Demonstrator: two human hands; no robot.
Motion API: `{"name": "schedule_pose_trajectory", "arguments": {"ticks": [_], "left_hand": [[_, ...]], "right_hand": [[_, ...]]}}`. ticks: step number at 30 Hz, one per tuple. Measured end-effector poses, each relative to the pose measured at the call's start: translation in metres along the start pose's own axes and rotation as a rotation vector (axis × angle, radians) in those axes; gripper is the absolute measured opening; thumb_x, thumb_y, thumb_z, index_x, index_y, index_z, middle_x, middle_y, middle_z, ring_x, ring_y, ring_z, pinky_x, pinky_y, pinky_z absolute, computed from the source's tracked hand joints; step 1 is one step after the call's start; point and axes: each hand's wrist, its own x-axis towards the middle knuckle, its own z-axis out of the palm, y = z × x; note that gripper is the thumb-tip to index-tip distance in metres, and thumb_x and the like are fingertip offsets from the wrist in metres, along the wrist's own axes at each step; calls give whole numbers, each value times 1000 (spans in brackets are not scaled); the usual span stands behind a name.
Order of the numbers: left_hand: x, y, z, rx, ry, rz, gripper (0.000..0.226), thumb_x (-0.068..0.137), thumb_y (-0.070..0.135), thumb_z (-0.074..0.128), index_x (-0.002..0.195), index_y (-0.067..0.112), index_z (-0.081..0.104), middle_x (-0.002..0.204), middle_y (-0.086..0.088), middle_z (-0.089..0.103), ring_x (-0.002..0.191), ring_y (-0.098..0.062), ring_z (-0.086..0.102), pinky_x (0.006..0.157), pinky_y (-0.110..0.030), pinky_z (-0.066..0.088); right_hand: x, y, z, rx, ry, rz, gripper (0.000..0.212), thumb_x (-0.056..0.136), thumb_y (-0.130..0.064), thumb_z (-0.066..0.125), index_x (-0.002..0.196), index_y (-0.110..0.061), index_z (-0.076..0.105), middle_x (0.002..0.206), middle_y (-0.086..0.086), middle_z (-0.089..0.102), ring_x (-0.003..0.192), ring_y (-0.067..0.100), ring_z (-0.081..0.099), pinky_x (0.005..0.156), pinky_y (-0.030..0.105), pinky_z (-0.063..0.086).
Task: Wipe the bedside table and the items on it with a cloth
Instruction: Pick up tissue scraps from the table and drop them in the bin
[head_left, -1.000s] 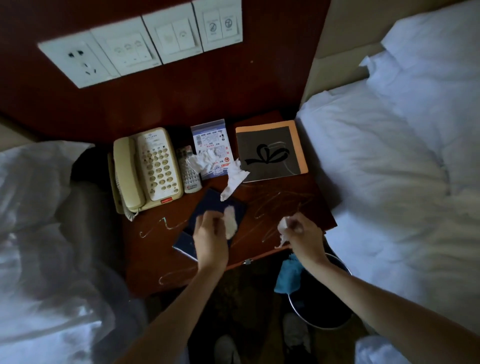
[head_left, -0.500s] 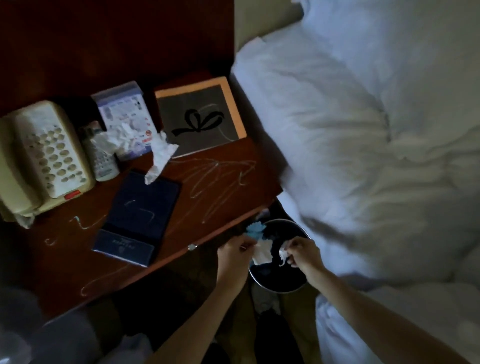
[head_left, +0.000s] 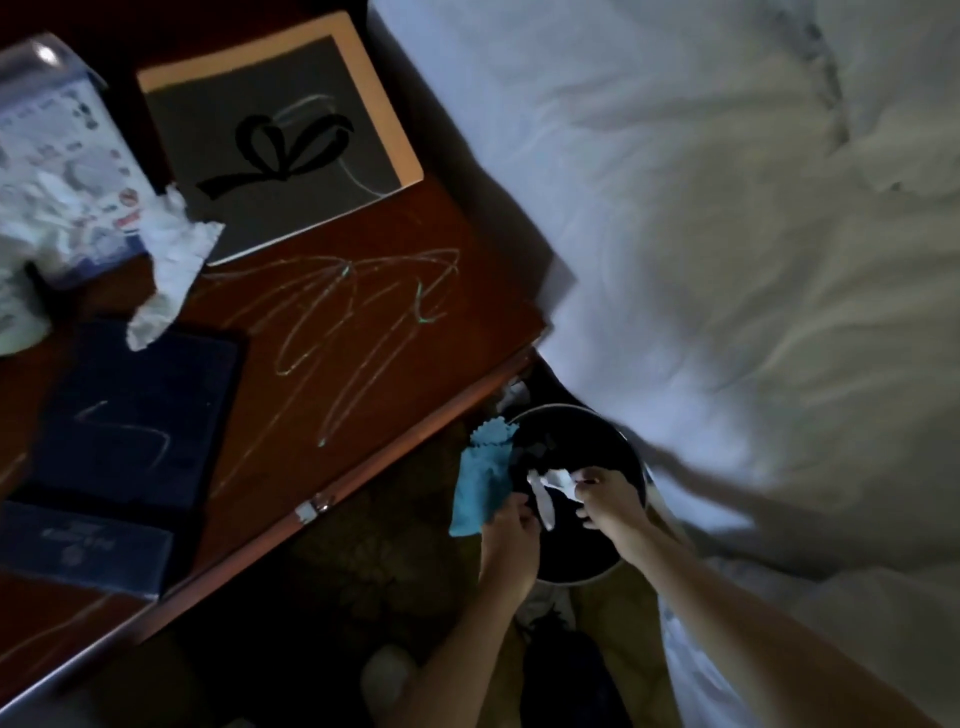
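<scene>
Moved: both hands off the tabletop (head_left: 467, 291) to the bin (head_left: 566, 408) | tabletop: scribbles (head_left: 353, 312), crumpled tissue (head_left: 171, 249) unwiped | cloth (head_left: 480, 483): on bin rim, beside left hand (head_left: 511, 530) | grip: left hand, right hand (head_left: 610, 501) each pinch tissue scraps (head_left: 556, 477) | wiping looks pending

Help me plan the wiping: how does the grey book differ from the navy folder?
The grey book has an orange border and a black bow; the navy folder is dark blue. The grey book lies farther back, the navy folder by the front edge. Both lie flat and carry pale scribbles.
</scene>
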Motion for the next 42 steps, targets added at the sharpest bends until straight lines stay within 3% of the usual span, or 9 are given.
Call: {"name": "schedule_pose_trajectory", "arguments": {"ticks": [4,11,17,21,24,28,31,34,42], "left_hand": [[2,-8,-3,-43,-69,-56,33,96,11,44,129,9,49,124,-9,60,106,-16,56,82,-21,41],[-14,3,-46,-9,-14,-22,24,96,17,46,116,13,58,121,-6,64,111,-18,59,83,-21,41],[-54,27,-104,4,13,32,24,94,11,44,108,11,64,120,-7,65,109,-17,61,86,-22,45],[-87,41,-147,51,59,67,22,95,14,46,110,13,63,116,-6,66,101,-12,61,76,-12,41],[-113,56,-179,4,91,63,22,95,14,48,113,12,61,115,-7,65,100,-14,62,84,-22,47],[-140,73,-218,44,120,125,17,95,18,48,107,21,60,107,3,64,91,-4,60,69,-15,44],[-152,82,-248,24,184,132,15,95,17,48,105,19,60,104,3,62,85,-4,57,66,-15,41],[-160,89,-276,3,219,101,21,97,20,45,114,18,58,110,1,62,82,-5,58,61,-16,45],[-158,93,-334,-9,372,106,21,98,17,46,114,18,59,112,-2,64,78,-11,59,62,-28,49]], "right_hand": [[6,8,2,-17,-25,7,26,88,-14,51,112,-17,60,74,12,63,65,31,59,58,35,42],[-32,-19,12,2,-30,-51,13,83,-16,56,77,-23,63,82,6,65,81,27,65,77,44,54],[-83,-68,7,40,-44,-130,18,81,-10,58,70,-23,63,83,9,67,80,26,63,71,37,49],[-122,-106,-5,-34,-73,-193,17,81,-8,57,71,-20,64,75,6,67,73,25,63,72,41,51],[-154,-135,-11,-76,-73,-243,13,81,-6,56,74,-14,63,71,9,64,70,26,61,74,44,51],[-193,-173,-13,-128,-39,-340,11,78,-4,56,72,-2,65,69,12,62,64,26,57,61,39,47],[-217,-203,-8,-139,-51,-392,19,79,-4,57,67,-18,63,71,6,65,65,20,62,58,31,49],[-233,-232,1,-153,-83,-447,22,82,-5,57,68,-21,60,72,4,64,63,15,61,50,21,45],[-255,-297,42,-281,-103,-656,9,85,-8,58,90,-14,63,88,4,63,72,12,58,53,18,41]]}}
